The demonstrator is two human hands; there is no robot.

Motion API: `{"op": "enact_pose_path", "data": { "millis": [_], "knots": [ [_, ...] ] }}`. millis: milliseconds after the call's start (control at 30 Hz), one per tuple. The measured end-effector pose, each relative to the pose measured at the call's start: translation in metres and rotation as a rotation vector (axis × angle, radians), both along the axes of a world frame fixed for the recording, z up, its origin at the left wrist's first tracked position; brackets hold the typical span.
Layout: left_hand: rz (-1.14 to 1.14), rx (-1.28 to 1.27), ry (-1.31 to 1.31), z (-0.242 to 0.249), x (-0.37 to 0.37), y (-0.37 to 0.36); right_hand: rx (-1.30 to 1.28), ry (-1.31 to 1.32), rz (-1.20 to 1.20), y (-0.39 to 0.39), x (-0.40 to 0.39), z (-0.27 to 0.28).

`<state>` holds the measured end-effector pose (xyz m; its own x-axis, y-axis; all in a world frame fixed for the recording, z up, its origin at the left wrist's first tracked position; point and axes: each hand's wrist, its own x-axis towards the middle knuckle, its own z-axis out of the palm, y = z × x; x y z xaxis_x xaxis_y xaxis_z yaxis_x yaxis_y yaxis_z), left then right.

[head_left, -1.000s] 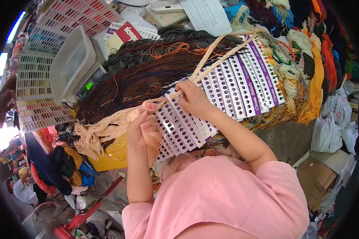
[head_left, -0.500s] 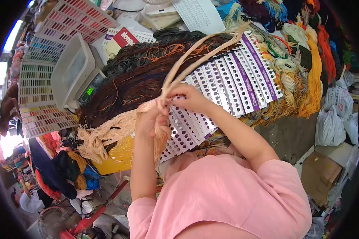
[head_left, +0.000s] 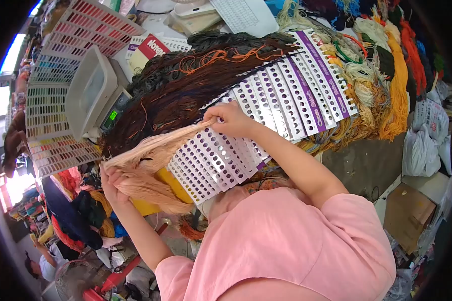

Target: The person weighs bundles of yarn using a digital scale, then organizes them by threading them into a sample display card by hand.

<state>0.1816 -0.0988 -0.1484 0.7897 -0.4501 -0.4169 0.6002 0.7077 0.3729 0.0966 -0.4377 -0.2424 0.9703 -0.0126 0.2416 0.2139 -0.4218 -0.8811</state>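
Note:
A hank of peach embroidery thread [head_left: 158, 145] stretches between my two hands, above the left part of the table. My left hand [head_left: 114, 186] is closed around its far left end, and loose strands hang down beside the fingers. My right hand [head_left: 231, 119] pinches the other end, over the punched cards. Beneath the thread lie white thread cards [head_left: 211, 165] with rows of round holes and purple print. Part of a yellow sheet [head_left: 178, 188] shows under the hanging strands.
Dark brown thread [head_left: 160, 105] is heaped behind the cards. A scale with a white tray [head_left: 93, 90] stands at the left, near a color chart [head_left: 47, 105]. Orange-yellow skeins [head_left: 397, 95] hang at the right. A red fan [head_left: 105, 286] and another person [head_left: 47, 261] are lower left.
My left hand has moved left and slightly down, drawing the peach hank out straight. The long loop that reached over the cards to the upper right has been pulled back.

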Motion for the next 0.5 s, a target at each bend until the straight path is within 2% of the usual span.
{"op": "enact_pose_path", "data": {
  "millis": [33,100,133,167,233,300,367,433,467,500],
  "knots": [
    [0.132,0.107,-0.029,-0.015,0.008,0.021,0.109,0.131,0.023,-0.002,0.001,-0.001],
    [0.33,0.628,-0.136,-0.013,0.004,0.006,0.308,0.391,0.096,-0.007,0.001,0.011],
    [0.383,1.039,-0.216,-0.016,-0.002,-0.017,0.132,0.246,0.092,-0.006,0.001,0.006],
    [0.316,1.031,-0.31,-0.017,-0.014,-0.051,0.129,0.248,0.094,-0.005,0.001,0.006],
    [0.059,1.031,-0.364,-0.021,-0.042,-0.113,-0.075,-0.031,0.045,-0.002,0.0,0.008],
    [-0.238,1.072,-0.479,-0.041,-0.056,-0.163,-0.04,-0.088,0.066,-0.002,0.004,0.004],
    [-0.526,1.156,-0.661,-0.054,-0.051,-0.186,0.532,0.312,0.083,-0.004,0.003,0.005],
    [-0.592,1.101,-0.588,-0.075,-0.046,-0.19,0.525,0.256,0.028,-0.001,0.001,0.005],
    [-0.531,1.011,-0.45,-0.074,-0.043,-0.19,0.506,0.225,-0.003,0.0,0.001,0.004],
    [-0.559,1.011,-0.42,-0.069,-0.041,-0.185,0.521,0.297,0.007,-0.001,0.002,0.003]
  ]
}}
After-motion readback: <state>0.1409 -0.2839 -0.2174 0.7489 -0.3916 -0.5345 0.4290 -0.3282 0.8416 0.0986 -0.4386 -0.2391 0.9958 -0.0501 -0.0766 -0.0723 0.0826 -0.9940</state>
